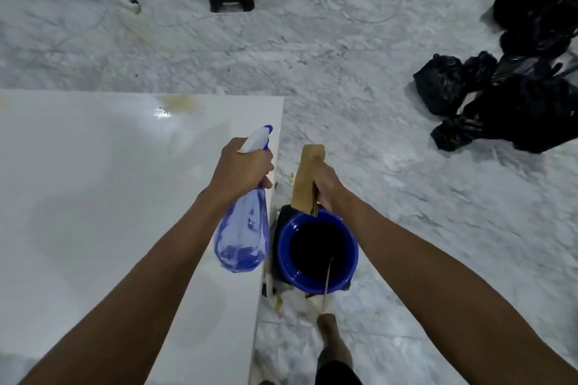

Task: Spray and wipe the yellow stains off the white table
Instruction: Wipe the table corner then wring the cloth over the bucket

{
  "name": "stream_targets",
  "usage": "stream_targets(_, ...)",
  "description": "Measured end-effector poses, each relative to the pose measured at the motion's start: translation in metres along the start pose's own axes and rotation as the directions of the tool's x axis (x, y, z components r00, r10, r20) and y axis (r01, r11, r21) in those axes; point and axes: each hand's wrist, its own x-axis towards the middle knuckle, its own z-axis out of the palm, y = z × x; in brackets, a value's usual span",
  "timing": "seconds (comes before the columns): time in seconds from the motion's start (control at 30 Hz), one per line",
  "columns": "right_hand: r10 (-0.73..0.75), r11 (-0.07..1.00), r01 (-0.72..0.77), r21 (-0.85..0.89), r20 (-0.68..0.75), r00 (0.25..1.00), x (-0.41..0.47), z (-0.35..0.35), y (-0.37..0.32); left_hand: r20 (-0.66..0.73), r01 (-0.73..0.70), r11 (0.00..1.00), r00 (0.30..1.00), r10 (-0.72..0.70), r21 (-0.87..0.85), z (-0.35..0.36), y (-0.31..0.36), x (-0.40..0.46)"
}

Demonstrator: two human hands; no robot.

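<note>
We stand at the right end of the white desk (93,197) with both hands loaded. Our left hand (242,170) has its grip closed around the neck of the blue spray bottle (245,228), nozzle pointing away from us toward the far edge, the bottle hanging over the desk's right edge. Our right hand (328,184) is clamped on a tan sponge (308,178), held upright off the desk and just above the blue bucket (317,251) that sits on the marble floor (375,72) beside the desk. A thin stream drops from the sponge into the bucket, so we judge it is being wrung or drained. The yellow stain (179,103) lies at the far edge of the desk, well apart from both hands, with a wet glint just beside it; a fainter yellowish patch (4,101) shows at the far left edge. We judge the step in hand to be getting ready between wipes, with stains still left. The next move calls for reaching the nozzle closer to the far stain, squeezing the trigger, then bringing the sponge across from the bucket and pressing it flat on the wetted mark. Black bags (500,87) lie on the floor, clear of our work.
</note>
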Motion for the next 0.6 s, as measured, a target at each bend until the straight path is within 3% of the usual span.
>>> stream_targets(0.07,-0.186,0.974,0.175,-0.143,-0.070,0.980,0.022,0.009,-0.033,-0.015,-0.008,1.000,1.000,0.008,0.003,-0.001,0.006,0.019)
stream_targets(0.13,-0.459,0.861,0.433,-0.266,-0.040,0.888,0.052,0.021,-0.071,-0.033,-0.026,0.999,0.999,0.026,0.022,-0.003,0.010,0.036)
stream_targets(0.2,-0.592,0.739,0.516,-0.432,-0.051,0.805,0.095,0.036,-0.101,-0.057,-0.041,0.999,0.997,0.043,0.034,-0.004,0.010,0.052)
stream_targets(0.27,-0.627,0.621,0.447,-0.644,-0.065,0.777,0.142,0.055,-0.120,-0.076,-0.045,0.998,0.996,0.049,0.042,-0.004,0.007,0.067)
stream_targets(0.33,-0.625,0.434,0.341,-0.834,-0.006,0.781,0.181,0.077,-0.123,-0.080,-0.044,0.998,0.996,0.047,0.041,-0.003,0.000,0.080)
stream_targets(0.43,-0.568,0.173,0.273,-0.946,0.131,0.813,0.212,0.095,-0.103,-0.085,-0.035,0.998,0.996,0.039,0.053,-0.002,-0.009,0.096)
stream_targets(0.53,-0.615,0.056,0.236,-0.970,0.153,0.774,0.217,0.096,-0.085,-0.079,-0.017,0.997,0.997,0.024,0.081,-0.001,-0.020,0.106)
stream_targets(0.6,-0.637,0.036,0.249,-0.968,0.170,0.752,0.211,0.095,-0.088,-0.075,-0.001,0.994,0.997,0.009,0.105,0.000,-0.027,0.108)
